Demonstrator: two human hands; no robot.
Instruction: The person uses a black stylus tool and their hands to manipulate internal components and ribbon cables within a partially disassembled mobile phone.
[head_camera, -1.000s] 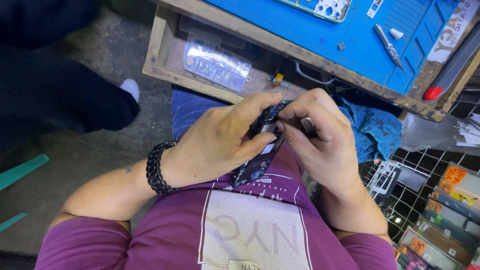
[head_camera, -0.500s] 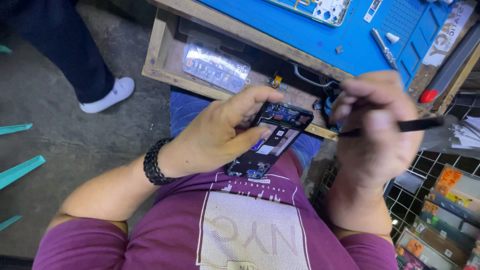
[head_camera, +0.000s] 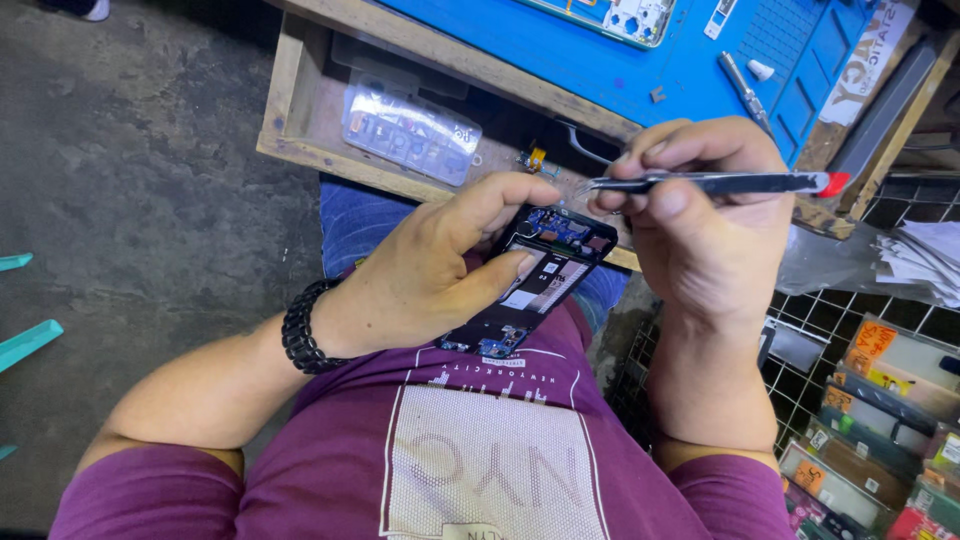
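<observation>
1. The opened black smartphone with its back cover off (head_camera: 540, 280), showing a blue circuit board at its top end, is held tilted above the person's lap, just in front of the worktop's edge.
2. The left hand (head_camera: 430, 275) is wrapped around the phone from the left, thumb lying along its upper edge and fingers pressed against its side and underside.
3. The right hand (head_camera: 700, 215) pinches slim metal tweezers with a red rear tip (head_camera: 715, 183) between thumb and fingers; the tweezers lie nearly level, with the pointed end just above the phone's top edge.
4. A black beaded bracelet (head_camera: 305, 328) sits on the left wrist.
5. Below the hands is a purple printed T-shirt (head_camera: 480, 460).
6. Behind the hands, a wooden tray-like worktop (head_camera: 290, 110) carries a clear plastic parts box (head_camera: 410, 135) and a blue repair mat (head_camera: 640, 75).
7. On the mat lie a second, silver tool (head_camera: 745, 90) and a phone frame (head_camera: 615, 15) at the top edge.
8. To the right, a wire rack (head_camera: 850, 400) holds coloured small packages.
</observation>
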